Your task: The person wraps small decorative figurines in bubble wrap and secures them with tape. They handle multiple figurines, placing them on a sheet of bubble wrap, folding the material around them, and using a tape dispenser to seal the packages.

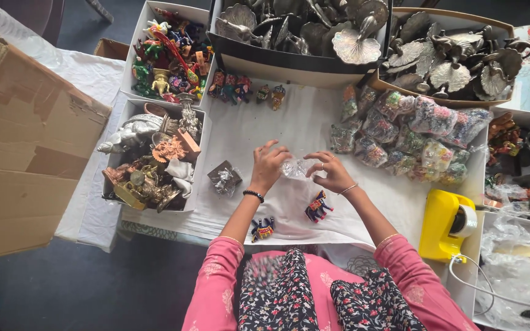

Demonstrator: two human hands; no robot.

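Two painted elephants (318,206) sit closest on the counter (246,132); at twelve o'clock above them, left hand (268,167) and right hand (332,171) both pinch one small clear bag (294,168), fingers curled.

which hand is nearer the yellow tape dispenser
Right. The right hand is up and to the left of the yellow tape dispenser; the left hand is farther left, across the clear packet both hold.

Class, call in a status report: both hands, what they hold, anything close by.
Left hand and right hand pinch a small clear plastic bag together. Two painted elephant figurines lie near. Nothing blocks.
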